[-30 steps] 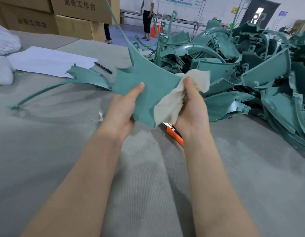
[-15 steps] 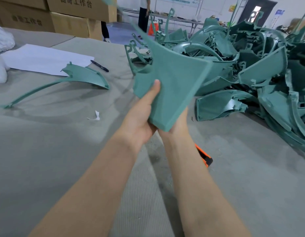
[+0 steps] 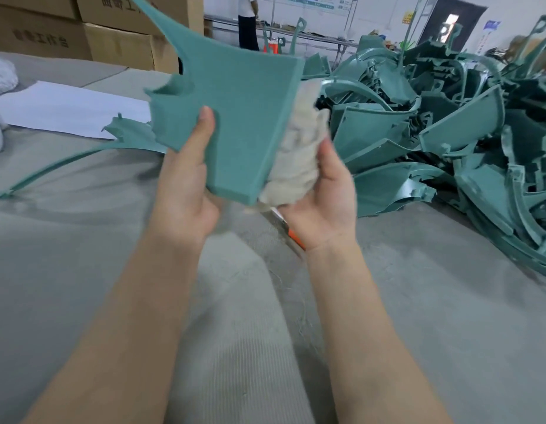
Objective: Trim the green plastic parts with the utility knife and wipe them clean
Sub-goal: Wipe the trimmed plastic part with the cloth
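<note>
Left hand pinches green part at its narrow lower end, thumb on face, right hand cups rag against its right edge, utility knife just below; looks light, stiff, thin prongs probably flex, so grip the broad body.

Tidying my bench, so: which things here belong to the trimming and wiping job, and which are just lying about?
Job: held green part, cloth, utility knife, pile of green parts, lone green part.
Lying about: white paper, cardboard boxes.
</note>
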`<act>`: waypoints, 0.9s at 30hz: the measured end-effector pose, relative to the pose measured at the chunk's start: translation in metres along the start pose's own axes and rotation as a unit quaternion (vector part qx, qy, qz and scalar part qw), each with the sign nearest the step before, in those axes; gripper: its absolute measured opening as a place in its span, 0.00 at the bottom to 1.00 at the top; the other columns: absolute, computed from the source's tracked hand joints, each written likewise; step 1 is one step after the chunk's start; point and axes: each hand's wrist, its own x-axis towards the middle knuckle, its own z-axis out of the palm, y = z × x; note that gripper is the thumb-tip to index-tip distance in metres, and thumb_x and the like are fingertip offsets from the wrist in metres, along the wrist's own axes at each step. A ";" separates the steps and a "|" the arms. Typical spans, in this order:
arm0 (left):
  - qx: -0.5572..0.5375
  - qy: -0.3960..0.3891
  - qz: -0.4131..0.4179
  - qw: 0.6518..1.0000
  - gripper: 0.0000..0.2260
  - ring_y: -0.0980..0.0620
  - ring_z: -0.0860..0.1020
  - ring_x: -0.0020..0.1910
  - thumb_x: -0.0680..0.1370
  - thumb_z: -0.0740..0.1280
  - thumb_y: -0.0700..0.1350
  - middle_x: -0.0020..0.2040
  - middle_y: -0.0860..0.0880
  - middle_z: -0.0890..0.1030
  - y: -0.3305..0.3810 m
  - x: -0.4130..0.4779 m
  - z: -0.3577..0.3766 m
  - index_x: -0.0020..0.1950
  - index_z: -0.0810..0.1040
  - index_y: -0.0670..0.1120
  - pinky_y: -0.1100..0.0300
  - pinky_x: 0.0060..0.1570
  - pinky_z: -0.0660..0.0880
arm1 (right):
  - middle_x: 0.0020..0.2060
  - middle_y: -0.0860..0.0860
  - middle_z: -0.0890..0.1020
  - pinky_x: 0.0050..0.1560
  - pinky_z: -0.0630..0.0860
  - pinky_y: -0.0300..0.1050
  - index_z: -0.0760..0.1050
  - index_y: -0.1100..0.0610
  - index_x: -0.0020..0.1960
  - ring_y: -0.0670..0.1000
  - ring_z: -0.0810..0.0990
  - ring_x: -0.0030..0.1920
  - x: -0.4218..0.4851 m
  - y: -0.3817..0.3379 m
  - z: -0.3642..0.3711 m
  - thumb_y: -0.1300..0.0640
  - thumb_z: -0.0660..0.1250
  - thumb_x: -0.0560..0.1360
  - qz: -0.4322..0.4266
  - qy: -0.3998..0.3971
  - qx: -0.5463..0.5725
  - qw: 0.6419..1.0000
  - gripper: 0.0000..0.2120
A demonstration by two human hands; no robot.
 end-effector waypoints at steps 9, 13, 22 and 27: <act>0.155 -0.028 -0.103 0.982 0.12 0.50 0.84 0.50 0.76 0.69 0.44 0.52 0.48 0.85 -0.013 0.003 -0.017 0.59 0.79 0.45 0.58 0.44 0.81 | 0.47 0.54 0.85 0.52 0.81 0.46 0.81 0.57 0.51 0.52 0.84 0.49 -0.014 -0.022 0.007 0.45 0.60 0.79 -0.067 0.096 -0.132 0.984 0.17; 0.313 0.050 -0.038 0.948 0.20 0.55 0.82 0.50 0.74 0.72 0.53 0.53 0.51 0.83 -0.017 0.007 -0.023 0.61 0.76 0.45 0.54 0.57 0.77 | 0.38 0.51 0.85 0.44 0.80 0.48 0.76 0.60 0.47 0.50 0.84 0.40 -0.012 -0.013 0.008 0.65 0.68 0.75 -0.124 0.147 -0.305 0.933 0.03; -0.046 -0.126 -0.124 0.983 0.23 0.58 0.81 0.52 0.75 0.58 0.67 0.46 0.55 0.82 -0.008 0.007 -0.017 0.47 0.83 0.50 0.56 0.62 0.72 | 0.72 0.54 0.69 0.78 0.52 0.54 0.67 0.59 0.73 0.54 0.61 0.76 -0.005 0.059 0.024 0.57 0.58 0.80 -0.219 -0.053 -0.686 0.691 0.22; 0.021 -0.103 -0.148 0.983 0.19 0.54 0.80 0.58 0.83 0.53 0.56 0.58 0.51 0.82 -0.022 0.005 -0.008 0.63 0.80 0.51 0.57 0.56 0.76 | 0.79 0.49 0.41 0.74 0.32 0.58 0.51 0.47 0.79 0.55 0.36 0.78 0.016 0.046 0.015 0.55 0.58 0.79 -0.227 0.109 -0.800 0.545 0.31</act>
